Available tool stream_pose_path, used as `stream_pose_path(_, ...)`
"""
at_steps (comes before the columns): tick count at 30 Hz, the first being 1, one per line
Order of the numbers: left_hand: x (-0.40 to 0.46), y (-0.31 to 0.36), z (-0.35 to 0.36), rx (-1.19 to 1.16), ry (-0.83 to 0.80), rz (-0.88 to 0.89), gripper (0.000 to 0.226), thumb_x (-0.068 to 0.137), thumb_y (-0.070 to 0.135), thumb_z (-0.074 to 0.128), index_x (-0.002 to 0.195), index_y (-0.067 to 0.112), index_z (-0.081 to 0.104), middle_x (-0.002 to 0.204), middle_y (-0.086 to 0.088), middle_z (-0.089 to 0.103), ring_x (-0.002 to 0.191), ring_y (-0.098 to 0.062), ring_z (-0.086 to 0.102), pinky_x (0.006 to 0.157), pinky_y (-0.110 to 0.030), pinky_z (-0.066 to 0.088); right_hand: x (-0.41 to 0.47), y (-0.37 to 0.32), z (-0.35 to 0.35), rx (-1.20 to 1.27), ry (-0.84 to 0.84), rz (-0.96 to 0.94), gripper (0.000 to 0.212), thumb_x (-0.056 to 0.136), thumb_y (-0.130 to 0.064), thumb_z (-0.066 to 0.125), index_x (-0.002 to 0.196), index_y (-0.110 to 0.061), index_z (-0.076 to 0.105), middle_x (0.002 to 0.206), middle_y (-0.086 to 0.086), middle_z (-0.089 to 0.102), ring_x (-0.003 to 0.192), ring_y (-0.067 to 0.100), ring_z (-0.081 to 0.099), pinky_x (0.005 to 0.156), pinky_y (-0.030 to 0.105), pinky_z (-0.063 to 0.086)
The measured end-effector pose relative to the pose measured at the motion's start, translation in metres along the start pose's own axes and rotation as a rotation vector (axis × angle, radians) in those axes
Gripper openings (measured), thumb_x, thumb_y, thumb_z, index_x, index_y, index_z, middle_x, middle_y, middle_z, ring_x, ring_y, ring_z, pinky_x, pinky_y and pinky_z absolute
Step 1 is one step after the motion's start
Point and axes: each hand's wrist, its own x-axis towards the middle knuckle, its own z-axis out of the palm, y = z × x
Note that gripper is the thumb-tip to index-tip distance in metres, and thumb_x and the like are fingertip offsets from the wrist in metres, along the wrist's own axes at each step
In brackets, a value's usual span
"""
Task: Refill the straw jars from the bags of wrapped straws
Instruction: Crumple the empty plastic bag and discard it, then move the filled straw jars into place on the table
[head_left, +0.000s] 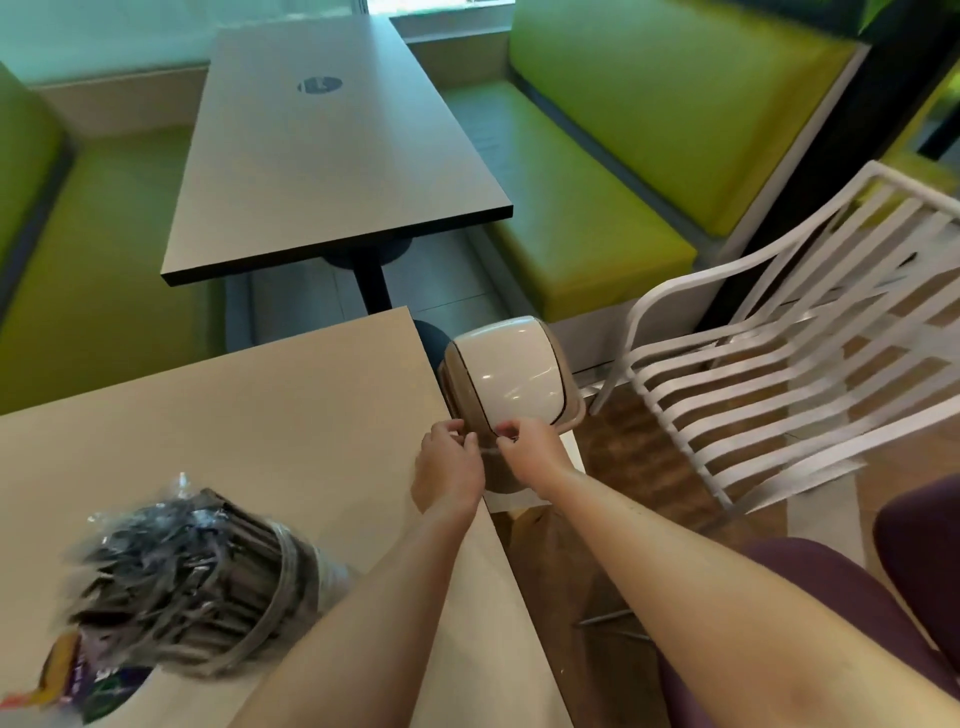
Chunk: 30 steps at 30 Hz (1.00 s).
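Note:
A clear jar (208, 587) packed with dark wrapped straws lies tilted on the beige table (249, 415) at the lower left. A colourful printed bag (78, 686) lies just below it at the frame's edge. My left hand (449, 465) and my right hand (530, 449) meet beyond the table's right edge, over a small swing-lid bin (511, 374). Between their fingertips both hands pinch a thin pale strip (488, 451); what it is I cannot tell.
The bin stands on the floor beside the table's corner. A white slatted chair (779, 374) is at the right. A second dark-edged table (322, 150) stands farther off between green bench seats (582, 228). Purple-clad legs show at the lower right.

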Motion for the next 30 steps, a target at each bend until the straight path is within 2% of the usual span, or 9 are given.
stream_pose_path(4, -0.041, -0.013, -0.031, -0.008, -0.036, 0.029, 0.022, 0.100, 0.036, 0.047, 0.116, 0.027, 0.059, 0.116, 0.006, 0.062, 0.094, -0.011, 0.055, 0.075, -0.028, 0.043, -0.047, -0.014, 0.009, -0.014, 0.046, -0.042, 0.026, 0.098, -0.021, 0.052, 0.122, -0.019, 0.062, 0.116, 0.000, 0.066, 0.108, 0.017, 0.060, 0.093, 0.034, 0.052)
stream_pose_path(8, -0.085, -0.034, -0.065, -0.040, -0.068, 0.046, 0.018, 0.098, 0.039, 0.047, 0.108, 0.029, 0.059, 0.111, 0.007, 0.064, 0.096, -0.015, 0.060, 0.082, -0.035, 0.052, -0.098, -0.033, 0.022, -0.015, 0.097, -0.086, 0.019, 0.096, -0.023, 0.056, 0.112, -0.019, 0.065, 0.106, -0.003, 0.067, 0.098, 0.014, 0.061, 0.077, 0.026, 0.049)
stream_pose_path(11, -0.117, -0.056, -0.094, -0.063, -0.078, 0.073, 0.014, 0.098, 0.039, 0.049, 0.103, 0.030, 0.058, 0.108, 0.008, 0.066, 0.096, -0.016, 0.062, 0.081, -0.033, 0.051, -0.135, -0.047, 0.036, 0.013, 0.141, -0.087, 0.007, 0.093, -0.026, 0.060, 0.097, -0.021, 0.064, 0.096, -0.003, 0.067, 0.090, 0.015, 0.062, 0.062, 0.025, 0.045)
stream_pose_path(15, -0.153, -0.093, -0.133, -0.106, -0.087, 0.091, 0.012, 0.098, 0.038, 0.050, 0.100, 0.029, 0.058, 0.104, 0.009, 0.067, 0.093, -0.015, 0.062, 0.080, -0.031, 0.049, -0.182, -0.062, 0.068, 0.043, 0.138, -0.105, 0.010, 0.090, -0.028, 0.065, 0.091, -0.018, 0.062, 0.086, -0.005, 0.063, 0.080, 0.012, 0.058, 0.056, 0.022, 0.041)
stream_pose_path(18, -0.168, -0.119, -0.161, -0.119, -0.061, 0.077, 0.018, 0.098, 0.036, 0.050, 0.107, 0.026, 0.062, 0.098, 0.010, 0.065, 0.090, -0.014, 0.060, 0.076, -0.028, 0.043, -0.204, -0.071, 0.090, 0.072, 0.140, -0.114, 0.015, 0.092, -0.029, 0.063, 0.092, -0.014, 0.065, 0.088, -0.001, 0.066, 0.082, 0.016, 0.060, 0.061, 0.025, 0.041)
stream_pose_path(22, -0.175, -0.151, -0.200, -0.121, 0.029, 0.094, 0.021, 0.097, 0.035, 0.054, 0.108, 0.021, 0.064, 0.100, 0.006, 0.064, 0.097, -0.018, 0.062, 0.075, -0.028, 0.043, -0.225, -0.087, 0.117, 0.110, 0.148, -0.128, 0.019, 0.096, -0.025, 0.055, 0.103, -0.011, 0.067, 0.099, 0.004, 0.068, 0.091, 0.021, 0.061, 0.068, 0.026, 0.039)
stream_pose_path(25, -0.167, -0.163, -0.216, -0.163, 0.114, 0.111, 0.024, 0.091, 0.034, 0.064, 0.106, 0.016, 0.059, 0.109, 0.000, 0.060, 0.104, -0.022, 0.060, 0.085, -0.037, 0.048, -0.229, -0.096, 0.126, 0.135, 0.172, -0.131, 0.025, 0.097, -0.025, 0.054, 0.116, -0.010, 0.062, 0.110, 0.005, 0.063, 0.095, 0.017, 0.056, 0.074, 0.026, 0.040)
stream_pose_path(28, -0.160, -0.164, -0.228, -0.197, 0.161, 0.123, 0.051, 0.082, 0.030, 0.075, 0.121, 0.009, 0.048, 0.125, -0.009, 0.048, 0.117, -0.028, 0.049, 0.098, -0.040, 0.044, -0.228, -0.104, 0.133, 0.158, 0.151, -0.148, 0.038, 0.098, -0.029, 0.053, 0.130, -0.009, 0.055, 0.129, 0.009, 0.057, 0.114, 0.020, 0.054, 0.089, 0.029, 0.043)
stream_pose_path(30, -0.154, -0.161, -0.234, -0.217, 0.137, 0.130, 0.074, 0.078, 0.028, 0.080, 0.136, 0.006, 0.039, 0.135, -0.012, 0.040, 0.125, -0.028, 0.041, 0.102, -0.037, 0.038, -0.227, -0.108, 0.137, 0.152, 0.103, -0.161, 0.043, 0.101, -0.029, 0.047, 0.139, -0.010, 0.047, 0.142, 0.009, 0.048, 0.130, 0.022, 0.045, 0.104, 0.032, 0.036)
